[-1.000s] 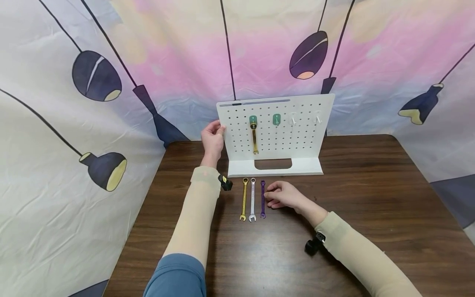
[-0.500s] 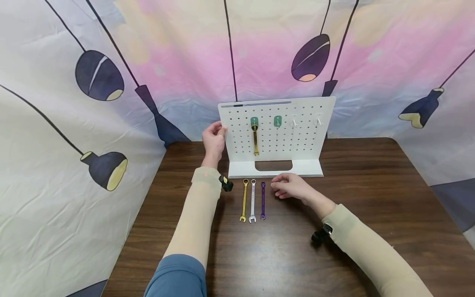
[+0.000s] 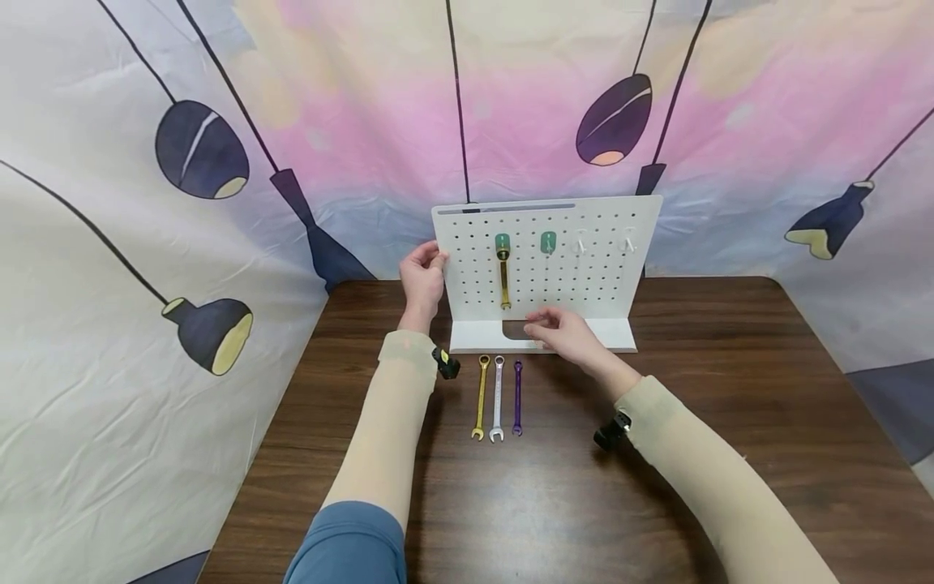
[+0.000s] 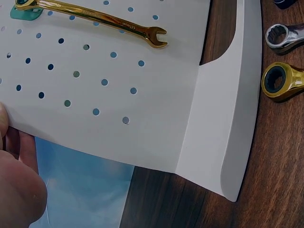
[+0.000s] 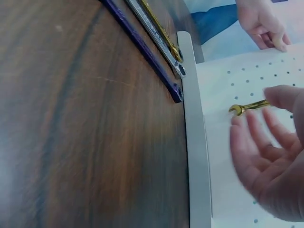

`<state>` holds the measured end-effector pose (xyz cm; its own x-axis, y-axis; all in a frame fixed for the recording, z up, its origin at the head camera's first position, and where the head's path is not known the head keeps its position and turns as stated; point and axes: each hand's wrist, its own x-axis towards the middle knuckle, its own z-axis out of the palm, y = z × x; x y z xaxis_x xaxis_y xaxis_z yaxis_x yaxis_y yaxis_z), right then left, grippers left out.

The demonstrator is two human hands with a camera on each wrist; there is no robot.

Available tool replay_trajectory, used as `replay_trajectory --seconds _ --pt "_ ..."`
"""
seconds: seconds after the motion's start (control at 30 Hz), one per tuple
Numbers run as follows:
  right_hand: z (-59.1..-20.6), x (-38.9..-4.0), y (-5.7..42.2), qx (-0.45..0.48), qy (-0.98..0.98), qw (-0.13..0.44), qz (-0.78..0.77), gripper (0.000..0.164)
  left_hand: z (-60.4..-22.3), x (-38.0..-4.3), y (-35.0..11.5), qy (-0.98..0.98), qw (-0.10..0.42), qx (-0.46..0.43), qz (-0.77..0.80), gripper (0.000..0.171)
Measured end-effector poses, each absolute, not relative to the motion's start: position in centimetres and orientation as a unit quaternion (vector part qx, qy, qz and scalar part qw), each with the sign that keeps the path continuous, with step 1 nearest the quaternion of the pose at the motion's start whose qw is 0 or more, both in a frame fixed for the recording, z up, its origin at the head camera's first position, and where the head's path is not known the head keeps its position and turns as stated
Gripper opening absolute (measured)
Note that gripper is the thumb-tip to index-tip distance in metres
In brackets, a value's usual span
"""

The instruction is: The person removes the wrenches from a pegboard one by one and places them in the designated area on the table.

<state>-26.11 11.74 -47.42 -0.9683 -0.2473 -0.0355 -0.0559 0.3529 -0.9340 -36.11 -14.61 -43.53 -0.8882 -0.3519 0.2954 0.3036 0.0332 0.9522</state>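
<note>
My left hand (image 3: 422, 280) grips the left edge of a white pegboard (image 3: 467, 304), thumb in front and fingers behind it. From a green hook on the board hangs a gold combination wrench (image 3: 504, 284), its open end downward. My right hand (image 3: 572, 334) is in front of the board's base cutout, fingers loosely bent and holding nothing; in the right wrist view its fingertips overlap the hanging wrench. Side by side on the table, just before the board, lie a gold wrench (image 3: 481, 401), a silver wrench (image 3: 498, 401) and a purple wrench (image 3: 518, 401), ring ends toward the board.
Right of the hanging wrench, a second green hook (image 3: 548, 242) and two clear hooks (image 3: 580, 242) stick to the board with nothing on them. The dark wooden table (image 3: 715, 365) reaches back to a printed cloth backdrop (image 3: 379, 122).
My right hand has left the purple wrench's side, first drawing back to the right, then rising forward to the lower part of the pegboard. The left hand keeps its grip on the board's edge.
</note>
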Motion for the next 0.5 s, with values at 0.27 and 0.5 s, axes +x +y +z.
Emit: replay_trajectory --seconds 0.27,0.5 --pt "-47.3 -28.5 9.5 -0.102 0.808 -0.043 -0.579 0.042 -43.5 -36.1 -14.6 -0.68 0.234 0.019 -0.694 0.017" --pt "-46.6 -29.5 8.2 -0.105 0.784 -0.084 -0.606 0.046 -43.5 -36.1 -14.8 -0.681 0.236 0.017 -0.693 0.017"
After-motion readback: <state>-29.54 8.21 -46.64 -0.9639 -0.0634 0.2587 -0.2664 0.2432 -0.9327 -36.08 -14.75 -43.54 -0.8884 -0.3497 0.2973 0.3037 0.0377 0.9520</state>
